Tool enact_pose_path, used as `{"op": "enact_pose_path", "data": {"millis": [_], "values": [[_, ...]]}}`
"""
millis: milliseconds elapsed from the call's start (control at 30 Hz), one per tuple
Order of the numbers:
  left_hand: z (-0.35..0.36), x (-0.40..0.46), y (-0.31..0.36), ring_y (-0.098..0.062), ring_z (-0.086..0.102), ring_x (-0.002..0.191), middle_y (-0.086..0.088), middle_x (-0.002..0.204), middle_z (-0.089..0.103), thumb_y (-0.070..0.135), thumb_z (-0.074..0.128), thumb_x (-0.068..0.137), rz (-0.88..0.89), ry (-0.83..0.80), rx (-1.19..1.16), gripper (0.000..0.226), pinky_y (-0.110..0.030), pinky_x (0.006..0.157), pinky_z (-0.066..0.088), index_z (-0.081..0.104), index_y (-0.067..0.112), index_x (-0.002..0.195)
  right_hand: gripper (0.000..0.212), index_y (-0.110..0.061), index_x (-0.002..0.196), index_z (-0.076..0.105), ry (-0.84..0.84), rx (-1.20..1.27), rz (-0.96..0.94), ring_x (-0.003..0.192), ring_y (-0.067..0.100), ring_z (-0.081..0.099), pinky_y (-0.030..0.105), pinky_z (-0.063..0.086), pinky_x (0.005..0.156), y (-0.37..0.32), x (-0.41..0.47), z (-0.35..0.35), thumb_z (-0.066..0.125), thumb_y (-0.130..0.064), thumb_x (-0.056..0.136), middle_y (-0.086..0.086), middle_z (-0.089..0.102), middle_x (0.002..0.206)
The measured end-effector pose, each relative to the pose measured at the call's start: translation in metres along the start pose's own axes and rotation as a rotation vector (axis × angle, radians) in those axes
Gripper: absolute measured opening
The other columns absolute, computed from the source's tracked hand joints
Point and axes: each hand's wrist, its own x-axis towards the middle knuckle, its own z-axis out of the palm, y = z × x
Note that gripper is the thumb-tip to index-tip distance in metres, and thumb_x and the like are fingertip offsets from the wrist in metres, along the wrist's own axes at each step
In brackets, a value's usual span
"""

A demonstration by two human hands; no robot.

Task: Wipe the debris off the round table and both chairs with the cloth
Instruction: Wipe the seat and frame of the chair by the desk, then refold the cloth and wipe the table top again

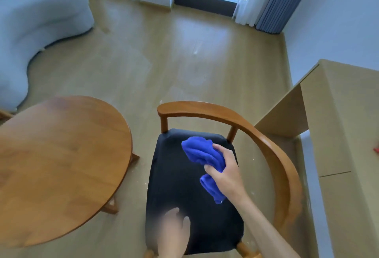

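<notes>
A wooden chair point(272, 151) with a curved backrest and a black seat point(176, 179) stands in front of me. My right hand point(224, 170) grips a bunched blue cloth point(202, 152) over the far right part of the seat. My left hand point(174, 229) is blurred and lies flat with spread fingers on the seat's near edge. The round wooden table point(61, 165) is to the left of the chair. Small pale specks lie on the floor around the chair. Only this one chair is in view.
A light wooden desk point(338, 118) stands close on the right of the chair. A pale grey curved sofa point(37, 23) fills the far left. A window with white and blue curtains point(270, 1) is at the back, with wood floor point(164, 62) between.
</notes>
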Motion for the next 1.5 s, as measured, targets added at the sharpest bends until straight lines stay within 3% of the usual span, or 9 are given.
{"op": "enact_pose_path", "data": {"millis": [100, 167, 333, 600, 733, 867, 1067, 1267, 1500], "values": [[-0.074, 0.02, 0.075, -0.013, 0.057, 0.114, 0.01, 0.116, 0.063, 0.03, 0.05, 0.098, 0.123, 0.105, -0.477, 0.025, -0.025, 0.092, 0.043, 0.057, 0.023, 0.121, 0.051, -0.021, 0.126, 0.051, 0.005, 0.163, -0.082, 0.108, 0.0, 0.057, 0.011, 0.046, 0.084, -0.058, 0.011, 0.006, 0.072, -0.006, 0.082, -0.013, 0.056, 0.119], [-0.127, 0.014, 0.127, -0.018, 0.064, 0.1, 0.002, 0.099, 0.069, 0.028, 0.049, 0.096, 0.239, 0.105, -0.76, 0.019, -0.034, 0.086, 0.05, 0.062, 0.017, 0.107, 0.051, -0.021, 0.124, 0.051, 0.02, 0.233, -0.127, 0.109, 0.001, 0.057, 0.013, 0.046, 0.086, -0.09, 0.009, 0.005, 0.073, -0.005, 0.081, -0.01, 0.057, 0.119], [-0.205, -0.041, 0.194, -0.016, 0.067, 0.088, -0.007, 0.099, 0.066, 0.036, 0.052, 0.09, 0.466, -0.042, -1.014, 0.035, -0.028, 0.069, 0.054, 0.058, 0.009, 0.112, 0.057, -0.025, 0.119, 0.049, 0.162, 0.208, -0.304, 0.118, 0.004, 0.048, 0.019, 0.044, 0.097, -0.15, -0.009, -0.006, 0.078, -0.006, 0.074, -0.007, 0.044, 0.125], [-0.252, -0.122, 0.22, -0.028, 0.066, 0.101, -0.01, 0.101, 0.07, 0.02, 0.066, 0.073, 0.526, 0.109, -0.99, 0.031, -0.045, 0.09, 0.052, 0.062, 0.013, 0.104, 0.049, -0.028, 0.128, 0.052, 0.025, 0.381, -0.499, 0.122, 0.016, 0.051, 0.039, 0.051, 0.095, -0.203, -0.069, -0.067, 0.061, -0.022, 0.08, -0.01, 0.044, 0.134], [-0.264, -0.152, 0.223, -0.027, 0.066, 0.097, -0.01, 0.097, 0.069, 0.02, 0.063, 0.071, 0.604, 0.057, -0.988, 0.03, -0.043, 0.088, 0.053, 0.063, 0.012, 0.1, 0.073, -0.036, 0.14, 0.032, -0.053, 0.386, -0.435, 0.112, -0.001, 0.055, 0.028, 0.053, 0.087, -0.232, -0.076, -0.098, 0.068, -0.012, 0.081, -0.016, 0.045, 0.136], [-0.272, -0.18, 0.221, -0.023, 0.068, 0.097, -0.008, 0.099, 0.072, 0.015, 0.066, 0.074, 0.692, 0.001, -0.955, 0.036, -0.033, 0.079, 0.052, 0.062, 0.007, 0.108, 0.056, -0.026, 0.136, 0.044, -0.175, 0.471, -0.375, 0.108, 0.004, 0.062, 0.023, 0.054, 0.081, -0.256, -0.085, -0.118, 0.068, -0.008, 0.088, -0.011, 0.062, 0.121], [-0.302, -0.209, 0.21, -0.012, 0.068, 0.091, 0.002, 0.092, 0.071, 0.014, 0.069, 0.069, 0.859, 0.13, -0.684, 0.033, -0.025, 0.075, 0.051, 0.061, 0.012, 0.101, 0.02, -0.02, 0.101, 0.062, -0.138, 0.376, -0.409, 0.094, 0.02, 0.066, 0.031, 0.057, 0.08, -0.285, -0.099, -0.129, 0.068, -0.007, 0.087, 0.003, 0.07, 0.098], [-0.34, -0.227, 0.184, -0.012, 0.066, 0.089, 0.011, 0.096, 0.069, 0.029, 0.078, 0.062, 0.902, 0.342, -0.424, 0.042, -0.03, 0.077, 0.054, 0.058, 0.038, 0.098, 0.018, -0.015, 0.106, 0.06, -0.215, 0.31, -0.432, 0.097, 0.027, 0.065, 0.04, 0.057, 0.083, -0.31, -0.113, -0.11, 0.065, -0.011, 0.09, 0.009, 0.068, 0.103], [-0.38, -0.247, 0.16, 0.006, 0.061, 0.093, 0.021, 0.106, 0.066, 0.012, 0.075, 0.08, 0.949, 0.432, -0.069, 0.025, -0.021, 0.076, 0.048, 0.052, 0.02, 0.079, 0.012, -0.014, 0.104, 0.061, -0.28, 0.278, -0.484, 0.096, 0.024, 0.064, 0.039, 0.056, 0.084, -0.333, -0.131, -0.078, 0.062, -0.011, 0.093, 0.008, 0.068, 0.106]]}}
